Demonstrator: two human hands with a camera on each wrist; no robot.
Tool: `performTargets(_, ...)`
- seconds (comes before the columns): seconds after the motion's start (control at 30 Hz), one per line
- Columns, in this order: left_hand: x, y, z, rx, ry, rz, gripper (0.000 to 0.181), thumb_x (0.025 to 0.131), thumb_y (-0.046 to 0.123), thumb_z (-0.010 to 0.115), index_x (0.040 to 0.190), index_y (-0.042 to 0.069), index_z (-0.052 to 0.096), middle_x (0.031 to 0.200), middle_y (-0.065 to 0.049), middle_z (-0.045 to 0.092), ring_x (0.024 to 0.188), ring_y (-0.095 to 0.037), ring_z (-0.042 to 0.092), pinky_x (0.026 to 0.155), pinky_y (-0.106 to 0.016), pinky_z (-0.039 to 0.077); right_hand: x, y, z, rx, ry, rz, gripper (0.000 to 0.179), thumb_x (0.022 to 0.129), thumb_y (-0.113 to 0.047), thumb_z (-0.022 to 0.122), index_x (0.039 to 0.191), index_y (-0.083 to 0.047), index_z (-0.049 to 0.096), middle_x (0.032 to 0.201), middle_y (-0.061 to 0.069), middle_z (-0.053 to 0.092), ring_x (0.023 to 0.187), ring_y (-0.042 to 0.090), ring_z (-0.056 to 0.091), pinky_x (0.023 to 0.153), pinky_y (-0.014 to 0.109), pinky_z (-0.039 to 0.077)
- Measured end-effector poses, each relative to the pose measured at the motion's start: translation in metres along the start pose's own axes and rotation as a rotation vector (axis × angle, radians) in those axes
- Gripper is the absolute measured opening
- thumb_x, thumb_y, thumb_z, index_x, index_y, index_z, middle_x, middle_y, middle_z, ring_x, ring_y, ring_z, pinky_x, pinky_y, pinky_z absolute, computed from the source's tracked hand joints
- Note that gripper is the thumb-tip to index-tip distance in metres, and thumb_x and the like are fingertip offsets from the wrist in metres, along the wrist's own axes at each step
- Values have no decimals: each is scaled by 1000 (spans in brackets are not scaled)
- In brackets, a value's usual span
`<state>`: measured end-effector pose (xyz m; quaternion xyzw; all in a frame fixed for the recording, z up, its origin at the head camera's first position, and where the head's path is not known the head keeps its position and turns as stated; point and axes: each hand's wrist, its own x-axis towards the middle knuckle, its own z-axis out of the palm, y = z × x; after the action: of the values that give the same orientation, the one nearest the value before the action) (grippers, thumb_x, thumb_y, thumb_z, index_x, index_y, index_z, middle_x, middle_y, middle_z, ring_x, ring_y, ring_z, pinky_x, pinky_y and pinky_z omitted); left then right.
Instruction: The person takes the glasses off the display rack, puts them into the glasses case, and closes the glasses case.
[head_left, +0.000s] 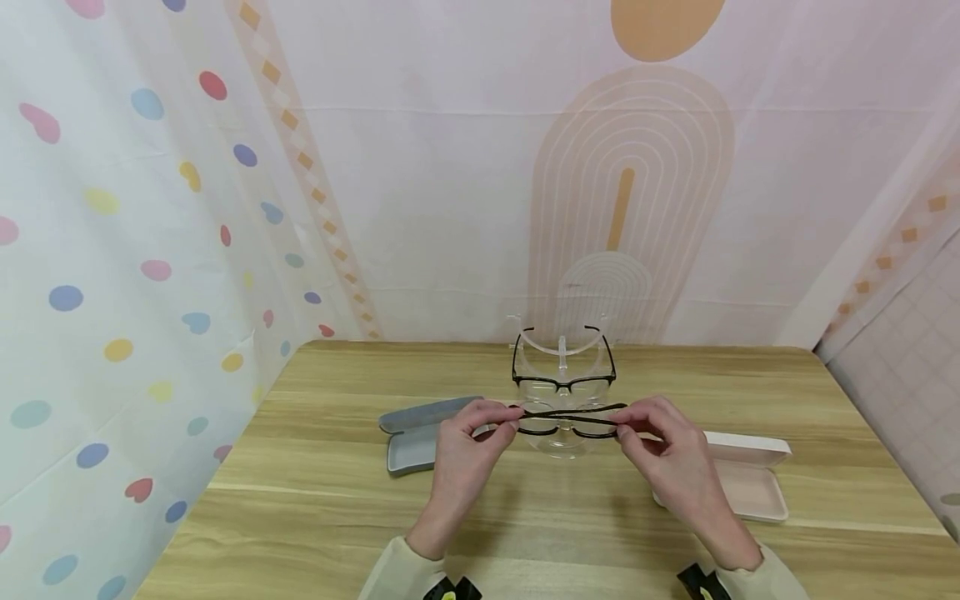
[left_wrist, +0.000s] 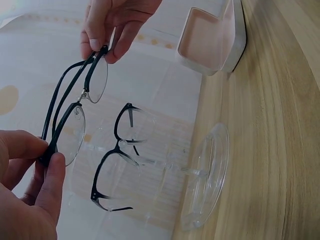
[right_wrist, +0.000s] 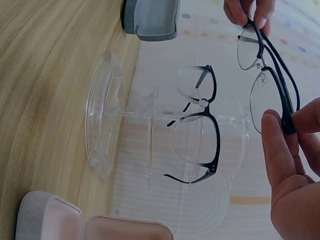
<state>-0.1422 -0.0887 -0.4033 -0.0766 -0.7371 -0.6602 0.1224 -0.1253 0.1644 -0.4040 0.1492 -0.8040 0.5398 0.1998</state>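
Glasses [head_left: 570, 414] between hands [head_left: 472, 446], another pair [head_left: 564, 386] on stand [head_left: 562, 354] behind, case [head_left: 412, 450] left, second case [head_left: 752, 492] right, curtain [head_left: 450, 208] perhaps touching table [head_left: 300, 500]

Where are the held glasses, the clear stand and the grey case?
Held glasses [left_wrist: 84, 95]: left wrist view, their bridge.
Clear stand [right_wrist: 167, 114]: right wrist view, its post.
Grey case [head_left: 412, 450]: head view, its inner floor.

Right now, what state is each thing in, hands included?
Held glasses: temples folded, off the stand.
Racked glasses: temples open, on the stand.
Stand: upright, one pair on it.
Gray case: open.
White case: open.
Left fingers: pinching held glasses' left end.
Right fingers: pinching their right end.
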Motion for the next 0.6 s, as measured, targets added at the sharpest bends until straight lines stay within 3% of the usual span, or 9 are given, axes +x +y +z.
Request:
performTargets(0.37, 0, -1, 0, 30, -9, 8, 19, 87, -5, 73, 93, 9, 84, 97, -6, 72, 91, -17, 69, 84, -28, 60, -1, -5, 2, 57, 24, 64, 16, 91, 8, 71, 100, -5, 70, 104, 7, 66, 91, 4, 69, 74, 21, 60)
performTargets(0.6, -1, -1, 1, 45, -22, 8, 20, 86, -6, 72, 93, 9, 84, 97, -6, 71, 92, -17, 68, 84, -26, 59, -1, -3, 1, 85, 11, 51, 20, 90, 11, 69, 104, -3, 70, 114, 8, 59, 94, 8, 71, 76, 23, 60)
